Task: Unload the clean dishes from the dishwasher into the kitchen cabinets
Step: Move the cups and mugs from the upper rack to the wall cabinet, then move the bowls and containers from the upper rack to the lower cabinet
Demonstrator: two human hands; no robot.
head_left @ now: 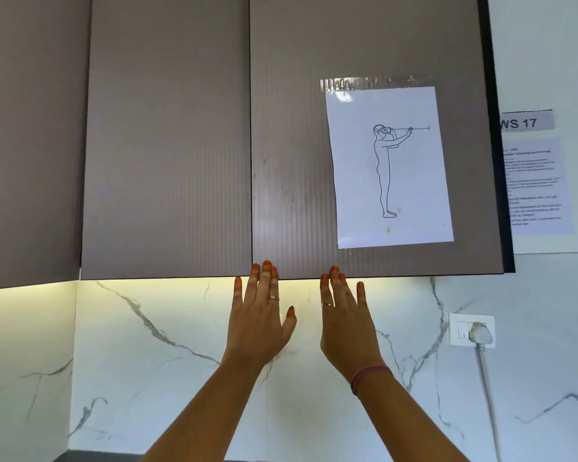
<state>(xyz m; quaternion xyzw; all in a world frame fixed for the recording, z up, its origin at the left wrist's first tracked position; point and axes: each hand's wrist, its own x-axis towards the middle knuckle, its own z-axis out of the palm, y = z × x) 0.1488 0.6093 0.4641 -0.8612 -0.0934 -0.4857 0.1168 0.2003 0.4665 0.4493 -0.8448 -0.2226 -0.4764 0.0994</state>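
1. Left hand (259,323): raised with palm forward, fingers straight and close together, grasping nothing; a ring sits on one finger, and the fingertips overlap the lower edge of the right cabinet door (374,45). Whether they touch it cannot be told.
2. Right hand (346,323): raised just beside the left hand, fingers straight and relaxed, grasping nothing; a ring on one finger, a pink band (369,378) around the wrist. Its fingertips reach the same lower edge.
3. Right cabinet door: grey, finely ribbed, closed; it carries a taped white sheet (392,166) bearing a line drawing of a standing figure with arms held out at eye level.
4. Middle cabinet door (167,135): closed, immediately left of the right cabinet door; a further grey panel (30,138) stands at far left.
5. Marble-patterned wall (167,361): below the cabinets, lit by a warm strip of light under their lower edge.
6. Wall socket (471,330): at right, with a plug and a cable hanging down.
7. Label "WS 17" (526,122) and a printed notice (536,186): on the white wall right of the cabinets; the notice text is too small to read.
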